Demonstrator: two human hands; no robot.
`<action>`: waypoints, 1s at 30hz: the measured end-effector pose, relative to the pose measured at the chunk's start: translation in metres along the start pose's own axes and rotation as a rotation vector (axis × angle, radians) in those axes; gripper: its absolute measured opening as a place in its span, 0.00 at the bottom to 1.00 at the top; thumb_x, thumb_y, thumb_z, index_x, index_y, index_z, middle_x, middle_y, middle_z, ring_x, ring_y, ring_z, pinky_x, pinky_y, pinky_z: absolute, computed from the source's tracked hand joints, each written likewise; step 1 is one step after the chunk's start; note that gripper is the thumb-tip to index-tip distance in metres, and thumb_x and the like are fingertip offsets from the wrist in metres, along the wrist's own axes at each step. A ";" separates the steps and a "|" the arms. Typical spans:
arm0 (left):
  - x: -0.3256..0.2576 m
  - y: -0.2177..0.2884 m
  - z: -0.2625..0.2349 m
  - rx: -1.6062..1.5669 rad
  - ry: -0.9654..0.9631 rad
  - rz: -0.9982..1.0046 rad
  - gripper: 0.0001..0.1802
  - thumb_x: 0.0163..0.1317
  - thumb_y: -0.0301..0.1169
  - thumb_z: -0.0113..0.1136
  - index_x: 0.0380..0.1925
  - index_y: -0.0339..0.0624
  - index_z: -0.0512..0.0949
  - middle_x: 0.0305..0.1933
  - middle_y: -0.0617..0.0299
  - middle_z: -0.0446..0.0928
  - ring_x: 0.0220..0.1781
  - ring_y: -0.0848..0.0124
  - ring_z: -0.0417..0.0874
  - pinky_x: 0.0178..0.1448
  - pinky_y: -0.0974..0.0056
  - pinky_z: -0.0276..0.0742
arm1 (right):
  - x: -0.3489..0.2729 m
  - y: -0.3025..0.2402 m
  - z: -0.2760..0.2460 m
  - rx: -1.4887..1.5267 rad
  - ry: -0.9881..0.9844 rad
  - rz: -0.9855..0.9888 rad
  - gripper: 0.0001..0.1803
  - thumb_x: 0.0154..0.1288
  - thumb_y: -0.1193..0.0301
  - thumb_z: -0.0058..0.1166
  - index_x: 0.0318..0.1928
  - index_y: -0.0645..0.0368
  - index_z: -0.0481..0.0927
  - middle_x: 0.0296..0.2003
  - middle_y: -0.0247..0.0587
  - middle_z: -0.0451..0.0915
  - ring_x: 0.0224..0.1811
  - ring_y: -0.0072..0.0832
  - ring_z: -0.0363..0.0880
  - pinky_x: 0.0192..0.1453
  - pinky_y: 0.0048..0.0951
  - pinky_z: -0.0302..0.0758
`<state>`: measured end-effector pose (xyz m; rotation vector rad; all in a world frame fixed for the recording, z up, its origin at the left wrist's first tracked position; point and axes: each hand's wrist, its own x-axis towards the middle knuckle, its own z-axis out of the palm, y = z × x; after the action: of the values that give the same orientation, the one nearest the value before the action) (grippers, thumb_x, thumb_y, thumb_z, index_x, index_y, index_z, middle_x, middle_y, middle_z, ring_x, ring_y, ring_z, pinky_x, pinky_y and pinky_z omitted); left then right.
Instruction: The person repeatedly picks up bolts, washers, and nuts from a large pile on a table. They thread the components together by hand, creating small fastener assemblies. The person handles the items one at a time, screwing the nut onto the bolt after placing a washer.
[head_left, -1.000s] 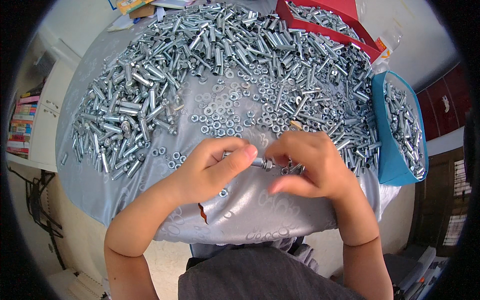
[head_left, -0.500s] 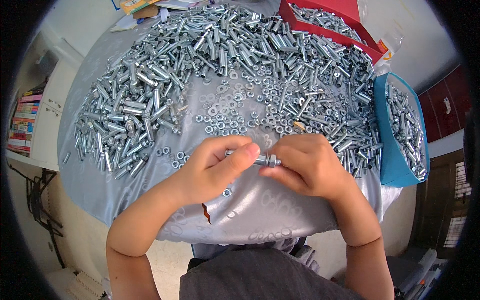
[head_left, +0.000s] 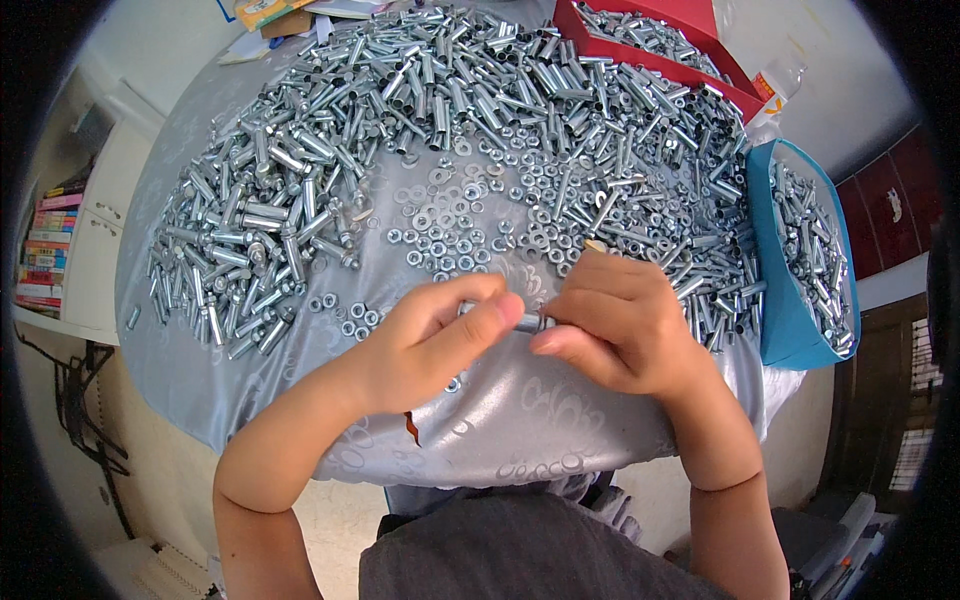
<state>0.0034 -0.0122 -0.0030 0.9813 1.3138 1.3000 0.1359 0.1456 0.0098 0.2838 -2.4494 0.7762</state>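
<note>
Zinc-plated steel, the small bolt (head_left: 528, 321) is pinched between the left hand (head_left: 432, 340) and right hand (head_left: 618, 322) near the table's (head_left: 520, 420) front edge: rigid, dense, probably slick, best gripped by its ends. Loose nuts (head_left: 470, 235) lie beyond.

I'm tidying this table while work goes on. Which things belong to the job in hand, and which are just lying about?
In use:
left hand and right hand, together holding a bolt
loose nuts and washers
bolt pile
blue bin
red tray

Lying about:
plastic bottle
papers
books
</note>
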 end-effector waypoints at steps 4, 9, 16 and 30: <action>0.000 0.003 -0.001 -0.035 0.006 -0.084 0.18 0.65 0.43 0.43 0.31 0.36 0.68 0.23 0.67 0.62 0.23 0.80 0.62 0.28 0.72 0.61 | 0.002 0.003 0.001 0.000 0.022 -0.007 0.15 0.46 0.63 0.62 0.31 0.58 0.76 0.20 0.37 0.72 0.21 0.34 0.73 0.24 0.31 0.69; 0.002 -0.001 -0.002 -0.010 0.050 -0.029 0.17 0.65 0.43 0.43 0.29 0.40 0.71 0.21 0.75 0.61 0.24 0.86 0.58 0.25 0.75 0.54 | 0.001 -0.003 0.004 -0.022 -0.072 0.116 0.13 0.53 0.61 0.56 0.29 0.58 0.74 0.17 0.41 0.71 0.20 0.37 0.73 0.24 0.33 0.69; 0.004 0.002 -0.001 0.368 0.064 0.258 0.17 0.63 0.41 0.47 0.26 0.37 0.68 0.20 0.63 0.63 0.23 0.72 0.63 0.29 0.67 0.61 | 0.000 -0.006 -0.001 0.239 -0.200 0.324 0.16 0.62 0.62 0.47 0.25 0.62 0.71 0.15 0.42 0.68 0.17 0.34 0.69 0.22 0.32 0.64; 0.013 -0.010 -0.017 0.535 0.493 0.463 0.12 0.60 0.39 0.50 0.27 0.42 0.67 0.22 0.63 0.65 0.23 0.70 0.67 0.27 0.66 0.63 | 0.007 -0.012 0.006 1.134 -0.039 0.930 0.21 0.66 0.57 0.42 0.21 0.59 0.69 0.14 0.28 0.62 0.15 0.16 0.58 0.20 0.18 0.55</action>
<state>-0.0147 -0.0036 -0.0156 1.4553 1.9572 1.6465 0.1317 0.1320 0.0153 -0.5029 -1.8002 2.4988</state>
